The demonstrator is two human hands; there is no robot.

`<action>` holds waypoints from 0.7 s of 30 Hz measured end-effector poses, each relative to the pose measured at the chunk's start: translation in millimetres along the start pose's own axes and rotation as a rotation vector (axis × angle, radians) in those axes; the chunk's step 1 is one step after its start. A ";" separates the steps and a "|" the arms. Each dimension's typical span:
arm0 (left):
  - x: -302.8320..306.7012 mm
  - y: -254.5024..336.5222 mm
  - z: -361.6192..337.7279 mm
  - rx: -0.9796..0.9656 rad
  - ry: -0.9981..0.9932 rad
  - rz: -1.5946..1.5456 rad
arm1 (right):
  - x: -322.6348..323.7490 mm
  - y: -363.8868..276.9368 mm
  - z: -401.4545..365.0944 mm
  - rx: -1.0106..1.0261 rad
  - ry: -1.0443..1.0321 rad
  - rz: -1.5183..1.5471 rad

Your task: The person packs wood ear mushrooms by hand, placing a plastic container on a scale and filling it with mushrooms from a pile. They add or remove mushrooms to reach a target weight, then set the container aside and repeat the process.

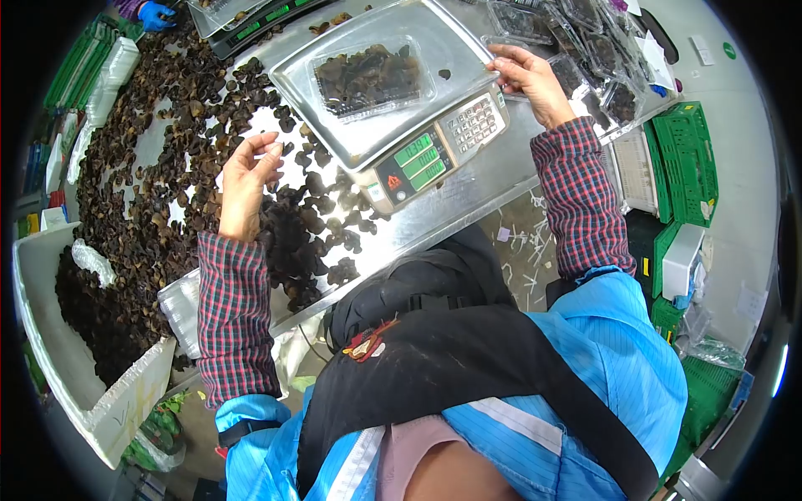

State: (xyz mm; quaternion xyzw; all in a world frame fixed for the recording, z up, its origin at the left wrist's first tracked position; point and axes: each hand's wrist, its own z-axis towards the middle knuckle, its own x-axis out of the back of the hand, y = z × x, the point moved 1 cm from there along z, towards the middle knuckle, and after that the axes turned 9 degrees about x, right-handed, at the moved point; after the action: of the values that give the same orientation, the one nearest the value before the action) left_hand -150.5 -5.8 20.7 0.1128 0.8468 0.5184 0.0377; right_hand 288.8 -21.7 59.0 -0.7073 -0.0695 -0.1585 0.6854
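A digital scale (415, 171) with lit green displays stands on the metal table. On its steel pan (380, 138) sits a clear plastic tray (428, 90) filled with dark wood ear mushrooms (368, 75). My right hand (535, 82) is at the pan's right edge, fingers stretched out and apart, holding nothing that I can see. Left of the scale, my left hand (247, 182) hovers over loose wood ears (288, 230) with thumb and fingertips pressed together. Anything small between them is hidden. One small dark piece (444, 73) lies on the pan beside the tray.
Loose wood ears cover the table's left side. A white foam box (117, 417) holds more at lower left. Clear plastic trays (597, 50) pile up at upper right. Green crates (685, 163) stand to the right. Another person's blue-gloved hand (155, 16) shows at top left, near another scale (251, 29).
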 end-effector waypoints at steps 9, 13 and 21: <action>-75.8 19.3 45.3 -0.049 0.048 0.121 | -96.6 25.3 36.6 0.162 -0.128 -0.232; -123.0 59.8 22.9 -0.154 0.026 0.122 | -76.5 12.2 25.1 -0.072 -0.068 0.801; -176.8 68.3 39.5 0.059 -0.176 0.006 | 130.8 66.4 89.8 -0.261 0.263 0.792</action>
State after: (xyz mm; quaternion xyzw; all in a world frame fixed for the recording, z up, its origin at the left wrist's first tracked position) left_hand 38.8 17.7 53.8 0.1616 0.8548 0.4814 0.1069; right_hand 444.3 48.5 36.9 -0.7339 0.3155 0.0203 0.6012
